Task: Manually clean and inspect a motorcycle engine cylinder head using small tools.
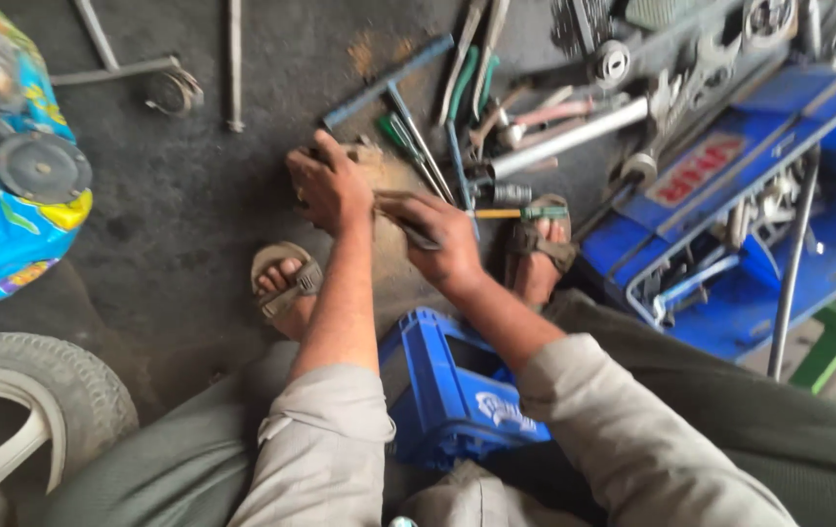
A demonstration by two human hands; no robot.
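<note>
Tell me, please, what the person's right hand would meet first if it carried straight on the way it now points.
Probably the left hand: the right hand points left across the floor, and the dark tool it grips already reaches almost to it.

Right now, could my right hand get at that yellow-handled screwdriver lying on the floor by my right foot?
Probably yes. The yellow-handled screwdriver lies on the floor just beyond the right hand, with nothing between them. But that hand already grips a dark tool, so it would likely need to let go first.
</note>
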